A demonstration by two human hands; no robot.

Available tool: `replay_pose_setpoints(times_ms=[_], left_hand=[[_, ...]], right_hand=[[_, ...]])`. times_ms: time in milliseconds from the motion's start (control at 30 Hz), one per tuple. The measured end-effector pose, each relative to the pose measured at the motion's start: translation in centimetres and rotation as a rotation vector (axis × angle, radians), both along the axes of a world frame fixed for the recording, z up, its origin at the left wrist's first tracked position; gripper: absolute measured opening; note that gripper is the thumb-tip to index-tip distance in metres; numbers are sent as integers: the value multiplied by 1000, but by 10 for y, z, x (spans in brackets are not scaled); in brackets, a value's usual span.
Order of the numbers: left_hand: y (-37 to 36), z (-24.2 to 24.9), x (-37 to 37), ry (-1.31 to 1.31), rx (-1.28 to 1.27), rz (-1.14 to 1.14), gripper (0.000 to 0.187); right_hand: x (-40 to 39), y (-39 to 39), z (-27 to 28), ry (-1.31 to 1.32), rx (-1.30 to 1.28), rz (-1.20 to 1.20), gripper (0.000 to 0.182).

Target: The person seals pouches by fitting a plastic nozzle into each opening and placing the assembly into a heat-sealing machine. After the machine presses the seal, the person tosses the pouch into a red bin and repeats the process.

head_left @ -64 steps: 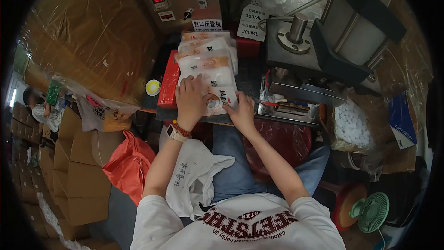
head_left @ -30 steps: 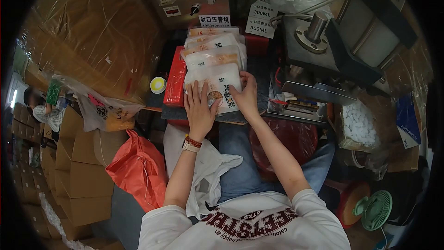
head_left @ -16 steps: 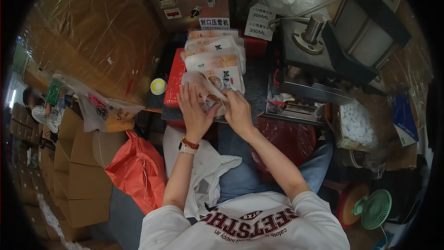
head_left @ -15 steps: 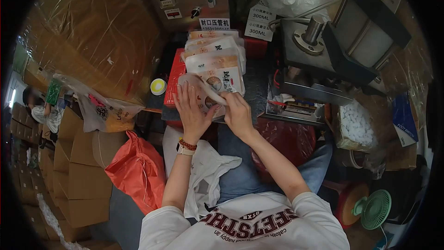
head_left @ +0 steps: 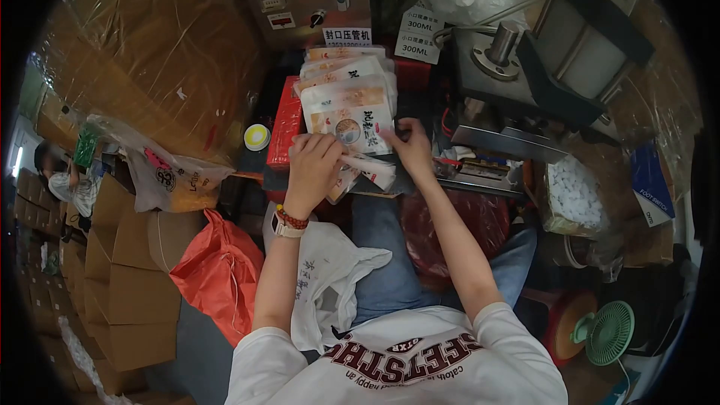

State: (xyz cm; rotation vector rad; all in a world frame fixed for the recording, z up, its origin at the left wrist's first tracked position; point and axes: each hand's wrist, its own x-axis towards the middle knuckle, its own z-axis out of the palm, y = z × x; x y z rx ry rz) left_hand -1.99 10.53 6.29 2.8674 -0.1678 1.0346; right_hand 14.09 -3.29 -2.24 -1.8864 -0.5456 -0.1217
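Note:
A stack of printed stand-up pouches [head_left: 354,97] lies overlapping on the dark work surface, the top one showing a round food picture and dark lettering. My left hand [head_left: 313,172] is closed on a separate pouch [head_left: 367,171], which is bent and tilted below the stack's near edge. Part of that pouch is hidden under my fingers. My right hand [head_left: 412,151] is beside the right edge of the top stacked pouch, thumb and forefinger apart. Whether its thumb touches that pouch is hard to tell.
A red box [head_left: 285,124] lies left of the stack, near a yellow-and-white round lid [head_left: 256,137]. The metal control panel [head_left: 300,7] stands behind. To the right are a press machine [head_left: 510,75] and a box of white pieces [head_left: 574,195]. An orange-red bag [head_left: 217,277] hangs at left.
The pouch held by both hands has moved down and off the stack, folded over in my left hand. My right hand has let go and shifted right and up.

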Motion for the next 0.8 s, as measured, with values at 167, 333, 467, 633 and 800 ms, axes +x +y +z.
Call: replay_pose_setpoints(times_ms=[167,333,467,633,800], left_hand=[[-7,0,-6,47,-50,32,22],[-18,4,-6,5,-37,58,22],[-23,15,-7,-47,126,103,21],[-21,-6,-28,31,30,-17,26],[-28,-16,-37,-138,-121,-25,38]], right_hand=[[2,3,5,-97,-47,77,22],[-25,-17,17,-555,-217,-83,18],[-41,-40,54,-682,-126,147,18],[-33,-44,82,-387,163,821,18],[-3,19,88,-406,-46,485,47]])
